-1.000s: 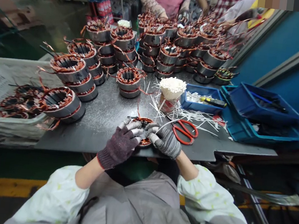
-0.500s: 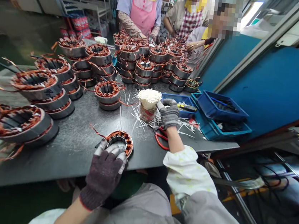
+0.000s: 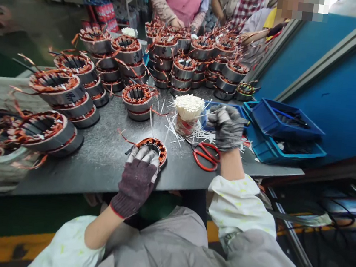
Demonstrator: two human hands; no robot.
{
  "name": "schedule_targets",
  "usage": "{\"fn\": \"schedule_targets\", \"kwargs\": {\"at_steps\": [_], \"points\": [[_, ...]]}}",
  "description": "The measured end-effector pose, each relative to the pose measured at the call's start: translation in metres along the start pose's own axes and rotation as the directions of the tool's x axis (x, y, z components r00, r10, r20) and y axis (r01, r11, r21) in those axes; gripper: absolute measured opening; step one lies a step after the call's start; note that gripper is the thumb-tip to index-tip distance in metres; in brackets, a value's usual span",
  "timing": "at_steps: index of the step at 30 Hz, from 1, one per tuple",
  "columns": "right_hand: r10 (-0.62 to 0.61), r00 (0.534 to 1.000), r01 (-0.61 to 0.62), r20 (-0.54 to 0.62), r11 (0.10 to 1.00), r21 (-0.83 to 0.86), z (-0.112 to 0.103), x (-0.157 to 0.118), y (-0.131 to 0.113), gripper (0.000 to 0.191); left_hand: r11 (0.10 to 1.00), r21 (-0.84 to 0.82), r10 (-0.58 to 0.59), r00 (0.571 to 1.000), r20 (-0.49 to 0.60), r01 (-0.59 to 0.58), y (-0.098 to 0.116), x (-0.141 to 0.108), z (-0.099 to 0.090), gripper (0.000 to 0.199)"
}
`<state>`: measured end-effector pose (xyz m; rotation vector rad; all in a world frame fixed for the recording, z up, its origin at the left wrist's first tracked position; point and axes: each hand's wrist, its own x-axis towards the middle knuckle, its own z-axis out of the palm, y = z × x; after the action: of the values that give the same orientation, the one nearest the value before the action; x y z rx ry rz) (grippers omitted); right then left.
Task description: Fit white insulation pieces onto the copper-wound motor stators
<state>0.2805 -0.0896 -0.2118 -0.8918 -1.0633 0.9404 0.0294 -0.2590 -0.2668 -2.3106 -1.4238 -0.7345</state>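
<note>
A small stator [image 3: 161, 147] with copper windings lies on the dark table. Over its near rim my left hand [image 3: 137, 176], in a dark purple glove with pale fingertips, bends its fingers and grips it. My right hand [image 3: 226, 128], in a grey striped glove, is raised to the right of a bundle of thin white sticks [image 3: 189, 104] in a round container [image 3: 185, 125]. Its fingers are curled in; whatever they hold is too small to make out. Red-handled scissors [image 3: 206, 157] lie just below it, and loose white sticks [image 3: 202, 134] are scattered beside the container.
Stacked stators [image 3: 54, 87] line the left side, with more stacks [image 3: 183, 72] at the back. A single two-layer stator stack [image 3: 136, 103] stands nearer. Blue bins [image 3: 288, 122] sit at the right by a blue panel [image 3: 341, 83]. Co-workers [image 3: 183, 1] stand across the table.
My right hand has moved rightward, away from the white stick bundle, and its fingers are more curled. My left hand stays on the stator. The view has tilted down and shifted.
</note>
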Motion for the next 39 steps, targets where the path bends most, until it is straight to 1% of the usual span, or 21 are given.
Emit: {"fn": "schedule_targets", "kwargs": {"at_steps": [2, 3, 4, 5, 6, 7, 8, 9, 10, 12, 16, 20, 24, 31, 33, 36, 39], "points": [[-0.144, 0.99, 0.144, 0.003, 0.989, 0.028, -0.001, -0.028, -0.009, 0.028, 0.999, -0.046, -0.002, 0.999, 0.037, 0.004, -0.003, 0.0, -0.001, 0.028], [-0.196, 0.98, 0.196, 0.035, 0.981, 0.017, -0.003, -0.048, -0.012, 0.025, 0.998, -0.067, -0.005, 0.998, 0.056, 0.008, -0.005, 0.0, -0.002, 0.028], [-0.205, 0.97, 0.21, 0.13, 0.978, -0.021, -0.006, -0.071, -0.014, 0.019, 0.996, -0.087, -0.007, 0.997, 0.071, 0.013, -0.007, -0.001, -0.003, 0.028], [-0.216, 0.943, 0.238, 0.252, 0.97, -0.058, -0.009, -0.095, -0.015, 0.016, 0.994, -0.104, -0.014, 0.996, 0.085, 0.023, -0.01, -0.001, -0.004, 0.028], [-0.206, 0.891, 0.265, 0.404, 0.96, -0.095, -0.013, -0.118, -0.015, 0.012, 0.992, -0.118, -0.022, 0.995, 0.098, 0.033, -0.012, -0.002, -0.005, 0.028], [-0.194, 0.831, 0.294, 0.521, 0.949, -0.116, -0.017, -0.14, -0.014, 0.009, 0.99, -0.131, -0.028, 0.993, 0.113, 0.043, -0.014, -0.002, -0.007, 0.028], [-0.202, 0.791, 0.321, 0.578, 0.941, -0.11, -0.021, -0.159, -0.012, 0.009, 0.988, -0.145, -0.033, 0.991, 0.13, 0.052, -0.015, -0.002, -0.008, 0.029], [-0.201, 0.762, 0.332, 0.615, 0.938, -0.104, -0.025, -0.175, -0.009, 0.01, 0.986, -0.156, -0.033, 0.989, 0.147, 0.056, -0.016, -0.002, -0.009, 0.029], [-0.202, 0.755, 0.33, 0.624, 0.939, -0.094, -0.027, -0.186, -0.007, 0.012, 0.985, -0.163, -0.03, 0.987, 0.156, 0.056, -0.017, -0.002, -0.01, 0.029], [-0.177, 0.762, 0.295, 0.623, 0.951, -0.091, -0.03, -0.2, -0.002, 0.015, 0.985, -0.167, -0.017, 0.989, 0.149, 0.042, -0.017, -0.001, -0.012, 0.029], [-0.108, 0.753, 0.246, 0.649, 0.961, -0.126, -0.025, -0.201, 0.002, 0.015, 0.988, -0.145, -0.024, 0.99, 0.138, 0.045, -0.016, -0.001, -0.012, 0.027], [-0.117, 0.734, 0.256, 0.669, 0.96, -0.113, -0.02, -0.195, -0.002, 0.016, 0.991, -0.127, -0.033, 0.992, 0.119, 0.049, -0.014, -0.001, -0.01, 0.025], [-0.11, 0.75, 0.248, 0.652, 0.961, -0.123, -0.022, -0.195, -0.006, 0.018, 0.989, -0.138, -0.029, 0.993, 0.118, 0.045, -0.014, -0.001, -0.01, 0.025], [-0.089, 0.764, 0.243, 0.639, 0.957, -0.158, -0.021, -0.198, -0.001, 0.015, 0.99, -0.132, -0.028, 0.993, 0.111, 0.043, -0.014, -0.001, -0.01, 0.024], [-0.098, 0.766, 0.257, 0.635, 0.953, -0.163, -0.015, -0.195, 0.003, 0.014, 0.989, -0.134, -0.038, 0.991, 0.125, 0.054, -0.013, -0.001, -0.01, 0.024], [-0.132, 0.761, 0.285, 0.635, 0.948, -0.144, 0.001, -0.187, 0.018, 0.013, 0.989, -0.13, -0.047, 0.991, 0.125, 0.063, -0.012, 0.0, -0.009, 0.023], [-0.2, 0.766, 0.342, 0.611, 0.931, -0.124, 0.02, -0.181, 0.035, 0.012, 0.989, -0.133, -0.056, 0.997, 0.049, 0.062, -0.009, 0.0, -0.008, 0.022]]}}
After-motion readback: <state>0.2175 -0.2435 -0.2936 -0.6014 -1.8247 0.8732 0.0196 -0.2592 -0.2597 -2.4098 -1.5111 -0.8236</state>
